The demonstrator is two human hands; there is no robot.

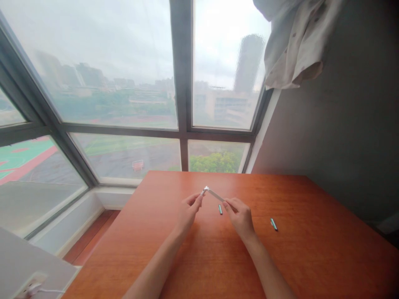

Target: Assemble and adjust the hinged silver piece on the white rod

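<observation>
Above the orange-brown wooden table (pixel 311 257), both hands hold one thin silver pen-like rod (pixel 213 194). My left hand (pixel 188 211) pinches its left tip between thumb and fingers. My right hand (pixel 240 215) grips its right end. A small teal cylinder (pixel 220 209) lies on the table just below the rod, between the hands. A second teal cylinder (pixel 273 224) lies to the right of my right hand.
A large window with dark frames (pixel 182 83) rises behind the table's far edge. A grey wall (pixel 343 137) stands at the right, with a pale cloth (pixel 293 45) hanging above. A white socket with a plug (pixel 29 286) sits at bottom left.
</observation>
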